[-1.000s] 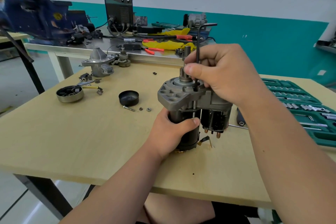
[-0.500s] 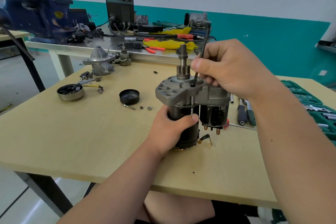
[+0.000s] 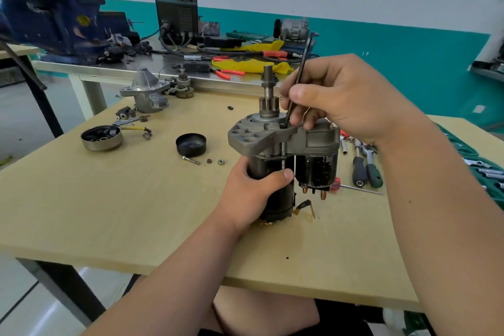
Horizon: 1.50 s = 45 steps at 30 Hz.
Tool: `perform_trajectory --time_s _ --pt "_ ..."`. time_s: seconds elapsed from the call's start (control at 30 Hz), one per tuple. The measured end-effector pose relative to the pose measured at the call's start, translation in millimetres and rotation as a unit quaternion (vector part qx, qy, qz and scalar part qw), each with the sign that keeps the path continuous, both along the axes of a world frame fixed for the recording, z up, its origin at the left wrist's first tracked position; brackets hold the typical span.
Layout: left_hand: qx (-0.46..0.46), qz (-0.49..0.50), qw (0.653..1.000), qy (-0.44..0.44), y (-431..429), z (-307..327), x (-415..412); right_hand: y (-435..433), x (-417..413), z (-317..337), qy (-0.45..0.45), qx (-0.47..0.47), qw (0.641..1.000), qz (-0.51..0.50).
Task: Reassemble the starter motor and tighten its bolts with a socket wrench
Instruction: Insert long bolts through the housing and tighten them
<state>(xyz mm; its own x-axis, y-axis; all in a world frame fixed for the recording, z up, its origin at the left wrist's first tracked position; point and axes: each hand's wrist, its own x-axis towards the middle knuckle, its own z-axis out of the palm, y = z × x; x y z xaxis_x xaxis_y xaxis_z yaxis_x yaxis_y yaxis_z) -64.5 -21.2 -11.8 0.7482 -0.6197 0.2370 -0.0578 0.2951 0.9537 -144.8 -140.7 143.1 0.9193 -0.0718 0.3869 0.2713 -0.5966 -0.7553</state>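
Two hands work on the starter motor (image 3: 313,140), which stands upright on the wooden table (image 3: 109,213). The left hand (image 3: 253,191) wraps curled fingers and thumb round its black body, low down. The right hand (image 3: 343,101), above the grey housing, pinches a tilted hex key (image 3: 300,73), whose lower tip sits in the housing top just beside the pinion (image 3: 268,106).
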Motion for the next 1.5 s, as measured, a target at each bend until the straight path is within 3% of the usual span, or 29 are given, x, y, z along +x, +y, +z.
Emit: perform_trajectory --time_s 0.3,0.37,0.47,0.57,0.93,1.1,1.27,1.4,1.5 --pt "0.001 0.011 1.000 0.007 -1.4 -1.0 -1.1 17.1 14.6 -16.0 -0.123 -0.112 0.966 -0.199" --pt "0.001 0.005 1.000 -0.001 -0.6 0.4 -1.8 16.0 14.0 -15.2 -0.106 -0.106 0.972 -0.182" --pt "0.000 -0.003 1.000 -0.008 1.0 2.0 -2.3 10.1 8.0 -6.3 -0.032 -0.028 0.998 -0.056" --pt "-0.005 -0.004 1.000 -0.004 1.3 1.4 -2.0 2.1 4.1 -0.2 0.006 0.014 1.000 0.018" --pt "0.005 -0.001 1.000 -0.009 1.4 0.6 -1.7 10.5 9.7 -11.6 -0.072 -0.045 0.990 -0.114" --pt "0.003 0.001 1.000 -0.011 0.9 -0.9 -1.5 7.3 5.9 -5.1 -0.020 0.032 0.998 -0.040" --pt "0.011 -0.003 1.000 -0.019 0.6 -3.6 0.6 10.7 8.4 -8.4 -0.059 -0.052 0.994 -0.081" --pt "0.013 -0.005 1.000 -0.007 0.5 -2.9 0.8 11.7 7.1 -12.2 -0.092 -0.034 0.987 -0.125" --pt "0.013 0.000 1.000 0.002 0.4 -3.4 2.2 7.6 6.4 -7.4 -0.051 -0.034 0.993 -0.099"
